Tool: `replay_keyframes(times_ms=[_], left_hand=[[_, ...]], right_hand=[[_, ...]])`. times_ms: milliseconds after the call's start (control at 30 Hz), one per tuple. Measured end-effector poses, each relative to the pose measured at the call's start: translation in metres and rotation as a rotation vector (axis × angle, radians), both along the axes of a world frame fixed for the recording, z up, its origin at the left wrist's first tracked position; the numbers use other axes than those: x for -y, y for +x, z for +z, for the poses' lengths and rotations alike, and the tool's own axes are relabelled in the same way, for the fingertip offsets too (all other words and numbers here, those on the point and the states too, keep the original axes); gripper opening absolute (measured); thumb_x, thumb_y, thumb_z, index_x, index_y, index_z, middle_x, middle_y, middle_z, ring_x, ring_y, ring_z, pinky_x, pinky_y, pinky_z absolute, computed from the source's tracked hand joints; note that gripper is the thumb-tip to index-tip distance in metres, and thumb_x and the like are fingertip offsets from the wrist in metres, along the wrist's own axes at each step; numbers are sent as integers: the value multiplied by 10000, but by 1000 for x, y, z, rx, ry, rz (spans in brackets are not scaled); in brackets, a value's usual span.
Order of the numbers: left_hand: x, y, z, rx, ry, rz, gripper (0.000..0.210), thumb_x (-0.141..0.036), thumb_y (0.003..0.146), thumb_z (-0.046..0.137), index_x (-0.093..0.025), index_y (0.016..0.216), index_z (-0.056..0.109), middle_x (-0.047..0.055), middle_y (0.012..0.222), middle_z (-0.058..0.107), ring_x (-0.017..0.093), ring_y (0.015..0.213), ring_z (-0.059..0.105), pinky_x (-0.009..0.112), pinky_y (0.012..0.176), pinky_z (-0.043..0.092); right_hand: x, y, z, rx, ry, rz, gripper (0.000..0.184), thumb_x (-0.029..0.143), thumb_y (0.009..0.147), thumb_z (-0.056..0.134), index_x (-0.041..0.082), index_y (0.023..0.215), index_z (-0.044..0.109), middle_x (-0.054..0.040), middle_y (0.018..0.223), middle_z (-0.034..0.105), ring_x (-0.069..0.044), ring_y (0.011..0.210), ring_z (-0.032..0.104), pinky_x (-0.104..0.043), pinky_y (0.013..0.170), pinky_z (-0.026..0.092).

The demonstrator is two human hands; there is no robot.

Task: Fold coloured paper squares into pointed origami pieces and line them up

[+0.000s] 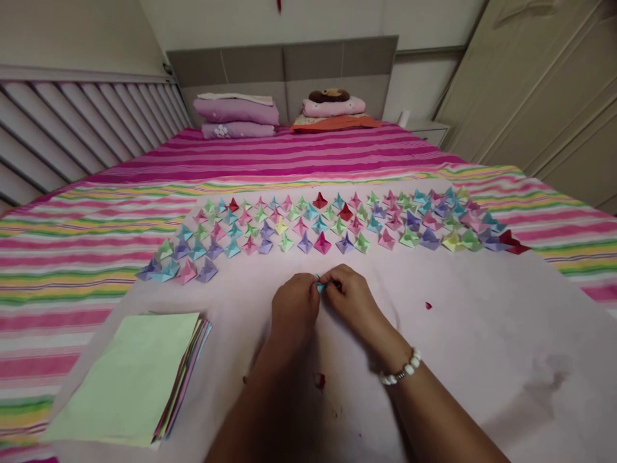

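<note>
Between my two hands, above the pale board, is a small blue folded paper piece [321, 287], mostly covered by fingers. My left hand [295, 302] is closed on its left side, thumb and finger pinching it. On the other side my right hand [351, 296] pinches it too, with a white bead bracelet at the wrist. Beyond both hands stand rows of small folded paper boats in many colours, among them a magenta paper boat [322, 242] and a purple paper boat [207, 270].
A stack of coloured paper sheets [125, 379], pale green on top, lies at the left. All this rests on a pale sheet-like surface [457, 360] over a striped bedspread [53, 289]. Folded bedding [236, 112] sits by the headboard [332, 61]. A small red scrap [429, 306] lies right.
</note>
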State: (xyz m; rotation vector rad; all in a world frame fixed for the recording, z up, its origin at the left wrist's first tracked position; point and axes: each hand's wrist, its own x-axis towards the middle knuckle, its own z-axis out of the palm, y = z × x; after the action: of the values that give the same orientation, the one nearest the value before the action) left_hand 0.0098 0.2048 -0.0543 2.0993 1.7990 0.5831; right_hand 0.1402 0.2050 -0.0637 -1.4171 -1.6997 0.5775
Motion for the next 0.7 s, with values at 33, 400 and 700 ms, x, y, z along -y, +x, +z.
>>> replay_keyframes(times_ms=[33, 400, 700], left_hand=[[0, 0, -1, -1, 3, 5, 222, -204, 875, 478, -219, 934, 691, 78, 985, 722, 243, 896, 649, 337, 768, 457], [-3, -16, 2, 117, -5, -191, 278, -72, 762, 594, -197, 996, 679, 56, 1069, 712, 201, 986, 638, 293, 865, 459], [0, -18, 17, 73, -24, -141, 139, -162, 820, 570, -191, 842, 704, 36, 811, 685, 185, 767, 610, 275, 702, 418]], right_hand=[[0, 0, -1, 3, 2, -1, 249, -17, 709, 523, 200, 714, 646, -36, 792, 633, -182, 747, 597, -297, 683, 452], [-2, 2, -2, 22, 2, -41, 209, -8, 686, 533, 186, 677, 611, -32, 739, 593, -169, 666, 563, -282, 613, 425], [-2, 6, 0, -47, 55, -64, 253, 46, 698, 506, 169, 862, 654, -72, 887, 633, -165, 658, 580, -291, 597, 455]])
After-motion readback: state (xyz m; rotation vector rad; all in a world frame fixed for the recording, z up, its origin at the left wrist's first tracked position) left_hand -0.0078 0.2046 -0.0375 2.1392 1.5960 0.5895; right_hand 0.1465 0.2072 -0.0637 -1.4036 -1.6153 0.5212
